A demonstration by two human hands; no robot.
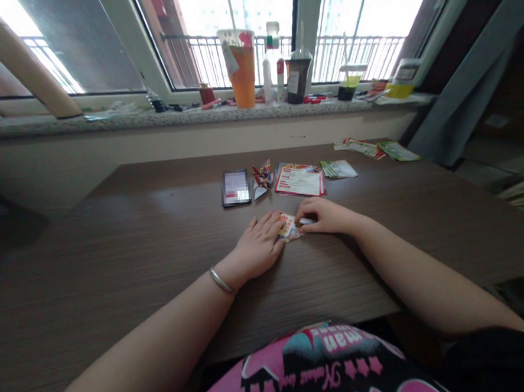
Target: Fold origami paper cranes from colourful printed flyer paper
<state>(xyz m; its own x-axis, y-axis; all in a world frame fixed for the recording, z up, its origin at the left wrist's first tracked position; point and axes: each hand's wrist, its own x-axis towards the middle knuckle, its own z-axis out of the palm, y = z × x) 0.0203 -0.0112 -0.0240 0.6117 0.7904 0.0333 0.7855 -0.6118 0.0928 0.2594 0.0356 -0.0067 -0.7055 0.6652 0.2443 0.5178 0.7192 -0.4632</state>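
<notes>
A small piece of printed, colourful paper [289,225] lies on the brown table in front of me, partly covered by my hands. My left hand [261,243] rests flat with its fingers stretched over the paper's left side; a silver bangle circles that wrist. At the paper's right edge, my right hand [323,216] has thumb and fingers closed on a pale folded part. Just beyond lie a folded paper figure [262,178] in red and gold print, and a stack of printed sheets [300,180] with red borders.
A phone-like device [235,189] with a blurred screen lies left of the paper figure. Green-and-white leaflets [339,169] and more papers [399,151] lie at the back right. On the granite windowsill [172,117] stand a tall orange drink cup [242,73], a dark cup [298,78] and bottles.
</notes>
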